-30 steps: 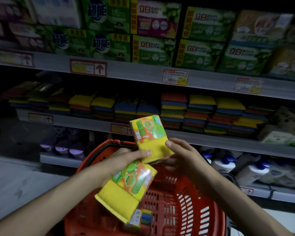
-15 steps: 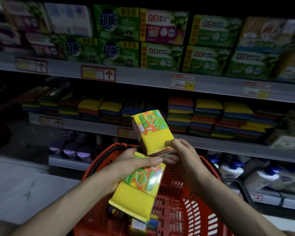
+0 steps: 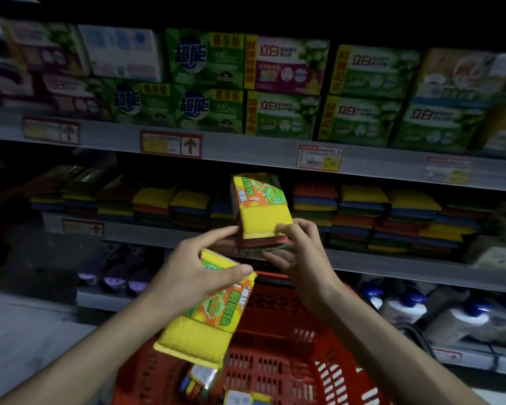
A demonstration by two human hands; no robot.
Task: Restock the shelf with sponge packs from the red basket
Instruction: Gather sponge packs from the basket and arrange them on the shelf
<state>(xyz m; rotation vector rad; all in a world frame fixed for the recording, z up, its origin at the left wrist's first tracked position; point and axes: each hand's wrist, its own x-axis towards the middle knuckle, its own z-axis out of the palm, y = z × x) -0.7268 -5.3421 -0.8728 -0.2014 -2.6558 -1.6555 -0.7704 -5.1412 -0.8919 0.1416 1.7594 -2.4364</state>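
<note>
1 change | upper pack raised, right hand | lower pack, left hand

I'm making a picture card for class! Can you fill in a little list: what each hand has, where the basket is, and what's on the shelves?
left hand: holds the lower sponge pack, tilted over the basket
right hand: holds the upper sponge pack, up in front of the middle shelf
red basket: below both hands, more packs inside
middle shelf: stacks of coloured sponges
top shelf: green boxes
bottom shelf: bottles with blue caps
</note>
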